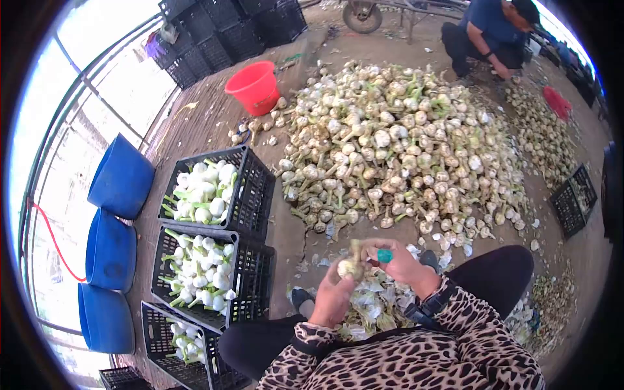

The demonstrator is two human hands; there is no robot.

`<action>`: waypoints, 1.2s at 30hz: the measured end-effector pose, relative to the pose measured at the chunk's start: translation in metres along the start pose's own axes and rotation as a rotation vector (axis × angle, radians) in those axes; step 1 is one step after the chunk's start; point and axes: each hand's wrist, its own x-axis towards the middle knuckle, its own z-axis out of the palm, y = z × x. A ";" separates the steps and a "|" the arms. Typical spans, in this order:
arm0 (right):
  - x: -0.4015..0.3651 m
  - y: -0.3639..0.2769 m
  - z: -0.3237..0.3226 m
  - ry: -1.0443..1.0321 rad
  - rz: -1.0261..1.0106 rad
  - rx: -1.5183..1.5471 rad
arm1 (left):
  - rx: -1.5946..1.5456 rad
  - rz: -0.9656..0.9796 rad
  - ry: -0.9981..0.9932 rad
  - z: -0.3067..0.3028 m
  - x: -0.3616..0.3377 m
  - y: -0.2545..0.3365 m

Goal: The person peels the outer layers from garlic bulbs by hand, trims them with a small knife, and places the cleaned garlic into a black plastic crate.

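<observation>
My left hand (333, 298) is closed around a garlic bulb (349, 268) with its stem pointing up. From the other side, my right hand (402, 268) has its fingers curled in against the bulb and stem. A green wrap (385, 255) shows on a digit of that hand. Beneath both hands, loose garlic skins (370, 305) lie heaped on the ground between my feet. A large pile of garlic bulbs (403, 149) with dirty skins and stems spreads out just beyond my hands.
Black crates (250, 276) holding white, peeled-looking garlic line my left side. Blue tubs (110, 250) stand farther left. A red bucket (253, 91) sits behind the crates. Another person (487, 39) crouches at the far right near a second garlic pile (539, 130). A black crate (574, 201) lies tipped at right.
</observation>
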 end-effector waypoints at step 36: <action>-0.034 -0.004 0.038 0.084 0.001 -0.464 | 0.006 0.192 0.018 -0.006 -0.027 0.009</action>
